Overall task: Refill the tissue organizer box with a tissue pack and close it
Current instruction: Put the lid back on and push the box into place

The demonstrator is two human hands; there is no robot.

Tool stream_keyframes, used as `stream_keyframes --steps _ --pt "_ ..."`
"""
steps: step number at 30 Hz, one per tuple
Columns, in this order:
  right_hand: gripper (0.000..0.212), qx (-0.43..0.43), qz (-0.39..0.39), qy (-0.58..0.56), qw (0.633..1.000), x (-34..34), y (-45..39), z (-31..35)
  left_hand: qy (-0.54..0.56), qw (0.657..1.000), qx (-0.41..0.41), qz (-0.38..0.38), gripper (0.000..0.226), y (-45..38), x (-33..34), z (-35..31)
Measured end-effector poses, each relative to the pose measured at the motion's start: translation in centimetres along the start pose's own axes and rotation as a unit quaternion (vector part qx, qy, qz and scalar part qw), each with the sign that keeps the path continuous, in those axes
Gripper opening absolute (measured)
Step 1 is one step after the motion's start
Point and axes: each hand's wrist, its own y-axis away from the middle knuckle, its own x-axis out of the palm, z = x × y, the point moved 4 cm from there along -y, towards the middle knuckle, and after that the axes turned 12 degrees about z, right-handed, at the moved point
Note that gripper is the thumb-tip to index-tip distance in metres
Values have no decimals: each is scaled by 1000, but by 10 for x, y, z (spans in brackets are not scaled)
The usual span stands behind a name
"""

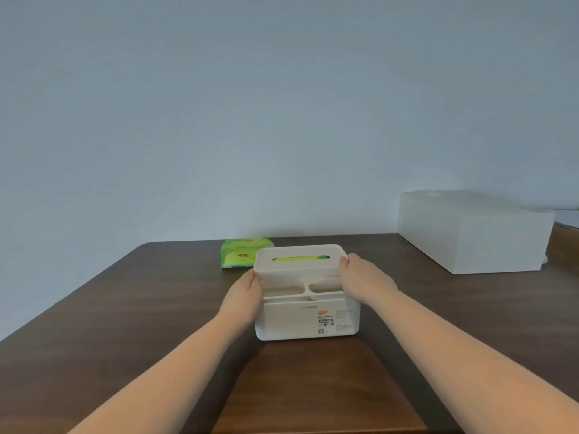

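On the table (pixel 125 308), square in front of the person, the box (pixel 308 317) sits with its lid (pixel 299 261) held level over the top, green showing through the slot, so a pack looks to be inside already. Left hand (pixel 242 292) and right hand (pixel 360 278) each clamp a lid end, fingers curled, likely to seat it evenly. Behind, a second pack (pixel 242 253) lies spare.

Left hand (pixel 246 288) and right hand (pixel 360 277) hold the white lid (pixel 299 261) atop the organizer box (pixel 307 321) on the worktop (pixel 125 308); green tissue pack (pixel 242 252) just behind.
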Motion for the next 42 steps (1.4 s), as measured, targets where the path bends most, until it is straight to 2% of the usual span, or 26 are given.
stream_keyframes --steps 7,13,15,18,22,28,35,42 --pt "45 11 -8 27 1000 5 6 1 -39 999 -24 8 39 -6 2 9" --pt "51 5 3 -6 1000 7 10 -1 -68 996 -50 30 37 -4 -1 2" --pt "53 6 38 -36 999 6 14 -1 -78 993 -85 37 38 -4 -3 4" --pt "53 18 95 -139 986 5 20 -9 -138 979 -138 52 32 -1 -4 6" --pt "38 76 184 -188 962 6 34 -23 -154 973 -162 56 34 4 -12 6" --pt "15 69 107 -293 948 8 22 -25 -236 965 -111 -1 38 4 -16 -8" --pt "11 71 47 -300 950 -3 0 -40 -212 975 -64 -32 44 -10 -2 -17" --pt "10 103 4 -300 948 -28 -27 -78 -194 981 -17 -16 40 -55 44 -32"
